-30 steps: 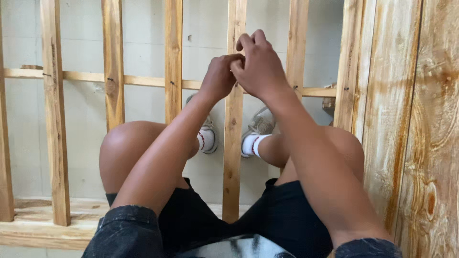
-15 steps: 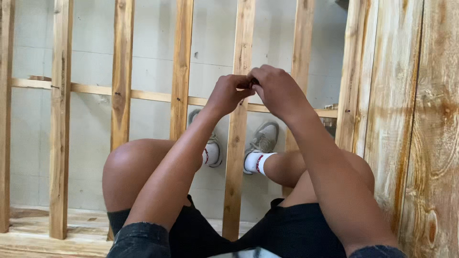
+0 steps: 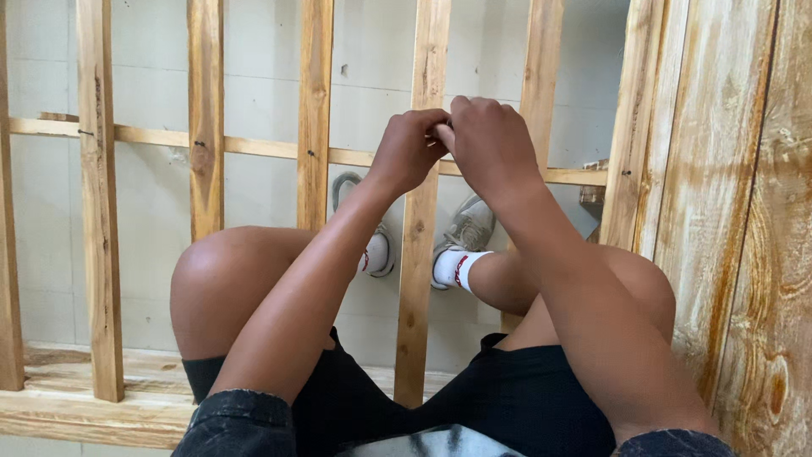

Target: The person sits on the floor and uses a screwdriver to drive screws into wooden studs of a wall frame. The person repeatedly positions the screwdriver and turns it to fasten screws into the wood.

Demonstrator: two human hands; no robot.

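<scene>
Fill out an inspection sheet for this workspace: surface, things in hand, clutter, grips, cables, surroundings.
Surface: pale tiled floor beneath a wooden frame.
Things in hand: vertical wooden slat, crossed by a horizontal rail.
Clutter: nothing seen.
Grips: left hand and right hand meet at the slat, fingers curled; whether they pinch anything cannot be told.
Cables: nothing seen.
Surroundings: grained wooden panel on the right; the person's knees and grey shoes show between the slats.

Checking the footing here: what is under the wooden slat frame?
Under the wooden slat frame lies a pale tiled floor, with two grey shoes on it. The left hand and right hand hide part of the slat they meet over.
</scene>
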